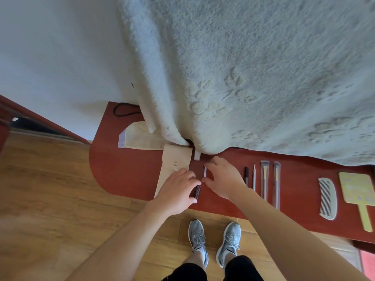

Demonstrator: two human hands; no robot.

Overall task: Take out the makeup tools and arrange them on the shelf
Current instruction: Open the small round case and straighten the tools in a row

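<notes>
— Which hand is nearer?
— Both. My left hand, lying by the pouch, is pinching the pen's near end; it's pointing away across the shelf, my right hand loosely steadying it.

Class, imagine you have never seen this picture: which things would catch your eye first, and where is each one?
A huge fluffy white blanket fills the upper right, draping onto a red-brown shelf. At the centre, the left hand and right hand meet around a slim dark makeup pen beside a cream pouch. To the right lie a row of slim tools, a grey comb and a yellow hand mirror.
</notes>
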